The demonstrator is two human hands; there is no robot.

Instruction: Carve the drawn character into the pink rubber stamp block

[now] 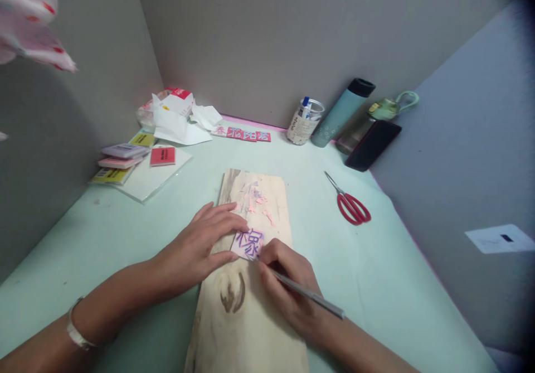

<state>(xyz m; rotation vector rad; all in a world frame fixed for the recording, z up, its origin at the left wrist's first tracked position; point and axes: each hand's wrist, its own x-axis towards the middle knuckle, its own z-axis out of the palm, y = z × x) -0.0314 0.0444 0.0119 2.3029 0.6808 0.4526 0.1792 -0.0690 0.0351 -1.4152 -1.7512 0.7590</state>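
A small pink rubber block [248, 243] with a purple character drawn on it lies on a pale wooden board [246, 317]. My left hand [200, 247] lies flat on the board, with its fingertips pressing the block's left edge. My right hand [288, 289] grips a thin grey carving knife [309, 295] like a pen; the tip touches the block's lower right side. Pink shavings [261, 203] are scattered on the board just beyond the block.
Red scissors [351, 204] lie right of the board. At the back stand a pen jar [304, 121], a teal flask [343, 112], a green bottle [376, 117] and a black phone [373, 144]. Stacked pink blocks [121, 161] and crumpled paper [179, 117] sit back left.
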